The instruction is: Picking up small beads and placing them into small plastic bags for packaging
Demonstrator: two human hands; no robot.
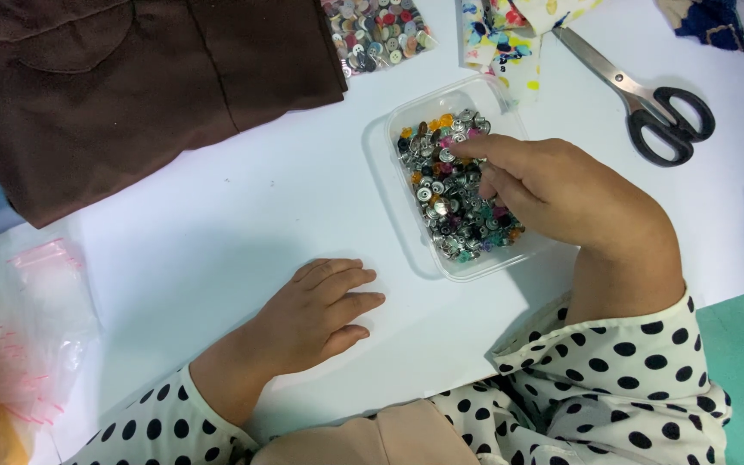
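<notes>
Tub: clear plastic tub of snap buttons [441,258], long axis running 11 to 5 o'clock.
Right hand: right hand [561,194] inside, fingertips seemingly pinching one button.
Left hand: left hand [316,314] flat on white table [217,215], at 8 o'clock from the tub.
Scissors: scissors [647,95], blades pointing 10 o'clock.

A white table [217,224] bears brown cloth [131,77], a clear snap-button tub [467,267], scissors [647,99], plastic bags [36,319] and the flat left hand [316,314]

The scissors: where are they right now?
The scissors lie untouched at the upper right of the white table, beyond the right hand and right of the clear button box.
</notes>
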